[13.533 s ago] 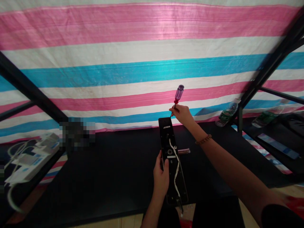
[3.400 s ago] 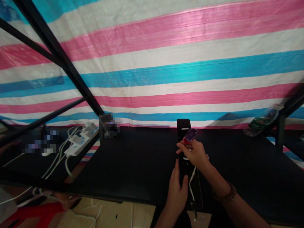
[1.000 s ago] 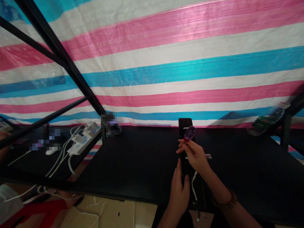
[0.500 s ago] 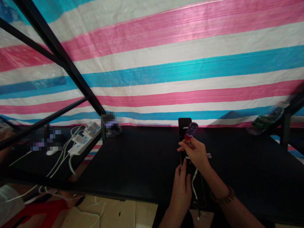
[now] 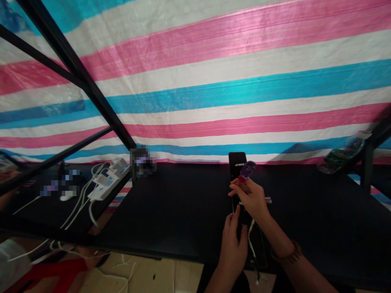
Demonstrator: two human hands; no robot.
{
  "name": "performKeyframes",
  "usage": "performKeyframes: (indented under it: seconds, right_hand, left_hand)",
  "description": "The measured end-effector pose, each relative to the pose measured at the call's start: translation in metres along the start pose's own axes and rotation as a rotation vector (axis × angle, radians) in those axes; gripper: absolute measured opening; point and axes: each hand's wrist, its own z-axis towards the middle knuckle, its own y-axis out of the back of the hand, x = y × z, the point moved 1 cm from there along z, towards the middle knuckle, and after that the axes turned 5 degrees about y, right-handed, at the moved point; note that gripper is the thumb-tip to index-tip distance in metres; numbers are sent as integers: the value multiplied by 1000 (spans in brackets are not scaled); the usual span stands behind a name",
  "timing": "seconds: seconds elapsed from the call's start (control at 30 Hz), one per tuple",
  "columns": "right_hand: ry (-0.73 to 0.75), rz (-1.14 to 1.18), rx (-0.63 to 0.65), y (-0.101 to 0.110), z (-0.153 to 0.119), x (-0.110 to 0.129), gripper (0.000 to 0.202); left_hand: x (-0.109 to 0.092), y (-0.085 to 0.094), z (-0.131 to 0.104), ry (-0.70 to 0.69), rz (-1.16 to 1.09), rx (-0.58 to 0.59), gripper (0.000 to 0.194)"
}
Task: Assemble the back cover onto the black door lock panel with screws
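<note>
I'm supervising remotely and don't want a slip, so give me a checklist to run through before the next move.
1. Screwdriver gripped in the right hand: ok.
2. Left hand touching the black panel: ok.
3. Screwdriver tip seated: cannot tell; it is hidden.
4. White cable kept within the panel: not ok; its end hangs past the near edge.
5. Bottle away from both hands: ok.

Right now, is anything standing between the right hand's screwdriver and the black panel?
Nothing visible does: the right hand holds the screwdriver over the black panel. That hand hides the tip, so contact can't be judged. The white cable shows lower on the panel; the left hand rests at its left side.
</note>
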Motion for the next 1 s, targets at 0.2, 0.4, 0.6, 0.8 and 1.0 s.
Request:
performKeyframes:
  seconds: [0.2,0.4,0.6,0.8,1.0]
  right_hand:
    - [44,-22,32,2,-4,-2,29]
    - [269,-178,11,9,-3,9,25]
    - [145,-140,-121,6,-2,-3,29]
    - [19,-126,-121,20,-15,-12,36]
    - [-134,-56,-243,39,-37,-11,38]
  left_hand:
    - [-2,0,33,67,-330,-201,39]
    - [-10,-6,91,161,-611,-155,52]
    - [-5,-8,100,62,-544,-140,50]
    - [1,1,102,49,-450,-130,40]
    - [1,4,111,114,-403,-102,34]
